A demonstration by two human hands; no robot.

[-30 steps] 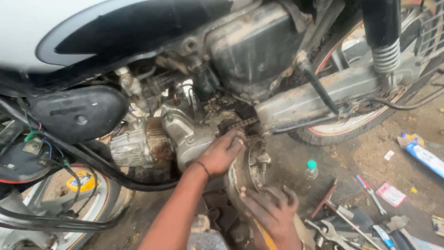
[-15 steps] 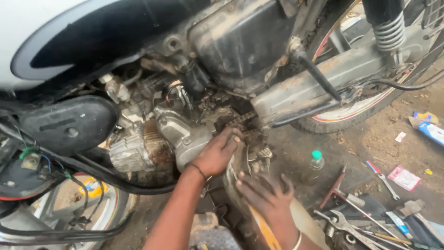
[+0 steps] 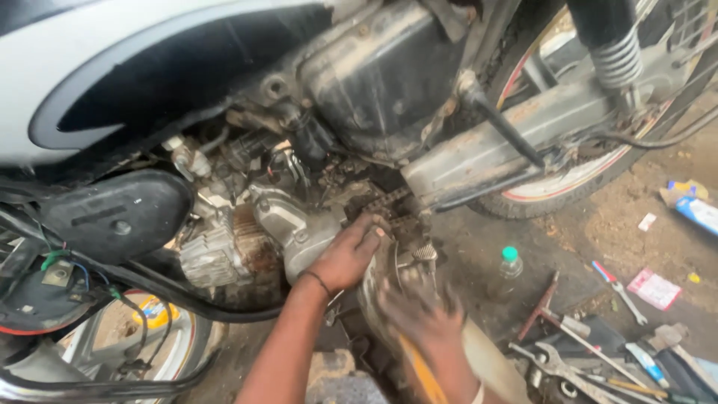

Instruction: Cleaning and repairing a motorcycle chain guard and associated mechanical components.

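A person is working at the lower left side of a motorcycle engine [image 3: 247, 239], seen from above. The left hand [image 3: 348, 254] is resting against the grey engine casing [image 3: 299, 228], fingers curled and pressing on the metal just below the drive chain [image 3: 385, 203]; it is touching the casing, and whether it is clamped on anything cannot be told. The right hand [image 3: 419, 310] is blurring just beside it, fingers spread over a rounded metal cover [image 3: 374, 292] near the foot peg [image 3: 424, 253]; whether it is gripping the cover cannot be told. The cover is sitting low against the engine, between the two hands.

Containers: a small clear bottle [image 3: 510, 263] with a green cap is standing upright on the dirt floor [image 3: 598, 224], near the rear wheel [image 3: 568, 176]; its contents cannot be made out. A blue and yellow packet [image 3: 692, 206] is lying at the right edge, contents hidden.

Loose tools are lying on the ground at lower right: a spanner [image 3: 553, 363], a screwdriver with a red and blue handle [image 3: 609, 277], and a red-handled tool [image 3: 542, 307]. A pink card [image 3: 654, 288] is lying near them. The black swing-arm area and the shock spring [image 3: 617, 56] are showing above.
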